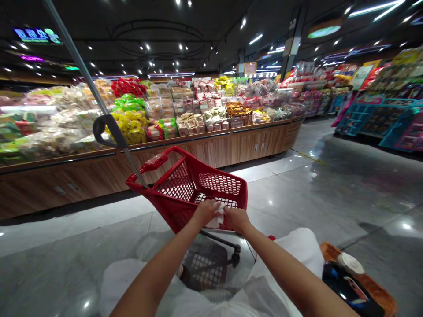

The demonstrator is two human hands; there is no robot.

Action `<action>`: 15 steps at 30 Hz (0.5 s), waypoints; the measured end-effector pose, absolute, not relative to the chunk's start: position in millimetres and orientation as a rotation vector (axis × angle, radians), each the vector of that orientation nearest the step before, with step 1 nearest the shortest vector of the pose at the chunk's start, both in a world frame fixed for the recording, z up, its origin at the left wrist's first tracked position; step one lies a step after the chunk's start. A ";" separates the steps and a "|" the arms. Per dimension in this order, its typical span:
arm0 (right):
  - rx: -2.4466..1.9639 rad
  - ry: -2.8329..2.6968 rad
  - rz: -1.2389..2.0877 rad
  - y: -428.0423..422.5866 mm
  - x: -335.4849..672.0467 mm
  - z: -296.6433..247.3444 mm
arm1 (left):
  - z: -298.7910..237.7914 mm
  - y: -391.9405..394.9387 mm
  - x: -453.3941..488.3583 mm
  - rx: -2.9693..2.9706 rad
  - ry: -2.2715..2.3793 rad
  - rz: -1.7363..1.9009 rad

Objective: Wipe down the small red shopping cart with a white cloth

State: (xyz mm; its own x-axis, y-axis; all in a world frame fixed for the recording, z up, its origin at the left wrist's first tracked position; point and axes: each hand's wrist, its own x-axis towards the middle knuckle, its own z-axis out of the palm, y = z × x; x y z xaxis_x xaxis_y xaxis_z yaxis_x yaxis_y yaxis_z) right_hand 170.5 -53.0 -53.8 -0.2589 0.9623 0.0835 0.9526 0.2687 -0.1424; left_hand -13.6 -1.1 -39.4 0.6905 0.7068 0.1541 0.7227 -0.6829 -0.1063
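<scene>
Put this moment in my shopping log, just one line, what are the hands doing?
Left hand: holding white tissue | Right hand: on same tissue | Under hands: red basket | Ahead: snack bags, wooden counter

We observe two bare arms reaching forward and converging toward the centre of the head view. The left forearm [158,268] rises from the lower edge, and the right forearm [284,273] rises from the lower right. The left hand [205,212] and right hand [237,220] sit palm down, just beside each other, with wrists slightly bent. The fingers appear curled downward, though the backs of the hands largely hide them.
</scene>
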 end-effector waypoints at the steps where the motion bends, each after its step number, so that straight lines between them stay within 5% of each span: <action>1: -1.802 -2.384 0.095 -50.4 170.7 -53.1 | -42.3 -5.1 -1.0 -2.730 -1.167 -0.139; 15: -1.729 -2.467 0.068 -32.1 176.8 -54.5 | 8.0 9.7 -146.1 -2.462 -1.351 -0.157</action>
